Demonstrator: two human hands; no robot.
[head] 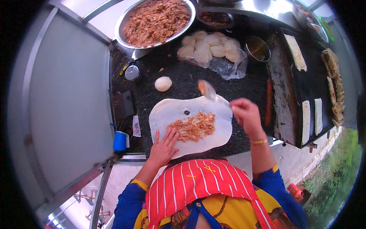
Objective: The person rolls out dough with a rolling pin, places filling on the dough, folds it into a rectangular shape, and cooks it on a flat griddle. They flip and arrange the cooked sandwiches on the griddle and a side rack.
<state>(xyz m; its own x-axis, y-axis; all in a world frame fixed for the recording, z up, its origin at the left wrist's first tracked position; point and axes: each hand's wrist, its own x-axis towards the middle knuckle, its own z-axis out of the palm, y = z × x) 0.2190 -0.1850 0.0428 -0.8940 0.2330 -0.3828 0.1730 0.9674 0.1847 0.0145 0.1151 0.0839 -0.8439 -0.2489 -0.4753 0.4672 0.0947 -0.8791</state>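
Note:
A thin sheet of dough (pixel 220 134) lies spread on the dark stone worktop, with a small hole above its middle. Minced filling (pixel 197 126) is scattered across the sheet's centre. My left hand (pixel 164 147) rests palm down on the lower left of the dough, fingers apart, fingertips at the filling's edge. Over the upper right edge, my right hand (pixel 247 114) grips a motion-blurred spoon (pixel 208 90) that seems to carry some orange-brown filling. One round dough ball (pixel 163 84) sits just beyond the sheet.
Beyond are a large metal bowl of filling (pixel 157 23), dough balls under plastic (pixel 214 48) and a bowl of yellowish liquid (pixel 258 49). A griddle (pixel 311 83) with flat dough strips stands right. On the left are a metal-lidded jar (pixel 132 73) and a blue cup (pixel 120 141).

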